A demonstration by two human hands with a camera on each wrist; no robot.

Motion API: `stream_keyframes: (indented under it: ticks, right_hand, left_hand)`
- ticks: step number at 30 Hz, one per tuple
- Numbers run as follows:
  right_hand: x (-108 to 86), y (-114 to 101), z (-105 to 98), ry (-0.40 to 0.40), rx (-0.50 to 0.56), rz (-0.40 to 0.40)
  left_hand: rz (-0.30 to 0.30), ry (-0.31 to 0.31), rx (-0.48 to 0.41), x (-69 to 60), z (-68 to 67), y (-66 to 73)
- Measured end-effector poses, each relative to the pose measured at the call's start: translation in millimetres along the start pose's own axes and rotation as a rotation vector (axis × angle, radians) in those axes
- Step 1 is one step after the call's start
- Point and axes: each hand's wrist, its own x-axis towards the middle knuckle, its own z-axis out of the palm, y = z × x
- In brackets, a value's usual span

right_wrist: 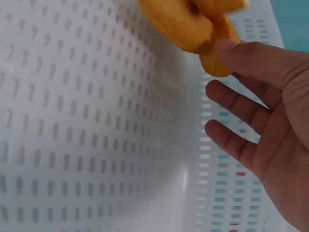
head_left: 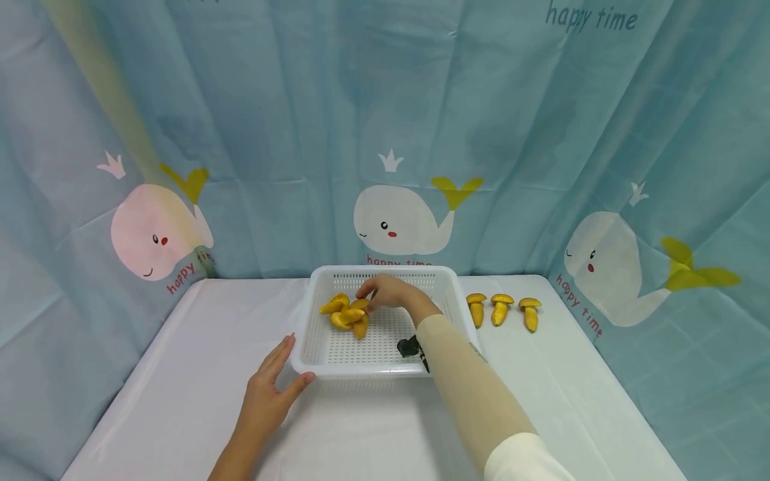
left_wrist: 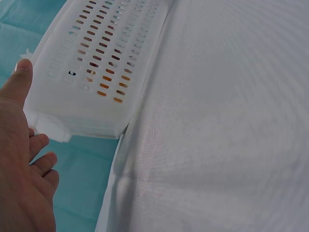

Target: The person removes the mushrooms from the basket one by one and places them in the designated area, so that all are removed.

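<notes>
A white perforated basket (head_left: 373,370) holds several yellow mushrooms (head_left: 341,319) bunched at its left side and a dark object (head_left: 408,347) near its front right. My right hand (head_left: 391,292) reaches inside; in the right wrist view the thumb and a partly hidden finger of this hand (right_wrist: 270,96) pinch a mushroom (right_wrist: 217,65) beside the others. My left hand (head_left: 267,397), fingers spread, rests at the basket's front left corner. The left wrist view shows that hand (left_wrist: 24,159) with its thumb along the basket's end (left_wrist: 72,108).
Three yellow mushrooms (head_left: 500,310) stand in a row on the white table (head_left: 577,401), right of the basket. A blue curtain (head_left: 277,133) with whale prints hangs behind and at both sides of the table.
</notes>
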Motion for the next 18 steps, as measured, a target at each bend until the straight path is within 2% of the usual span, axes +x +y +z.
stream_keyframes:
  ticks: [8, 18]
  right_hand:
    - [-10.4, -15.3, -15.9, 0.038, -0.024, -0.072]
    - [-40.4, -34.5, -35.4, 0.113, -0.044, -0.108]
  left_hand:
    - [-0.006, 0.000, 0.000, 0.2, -0.5, 2.7]
    - [-0.011, 0.015, 0.020, -0.3, -0.1, 1.4]
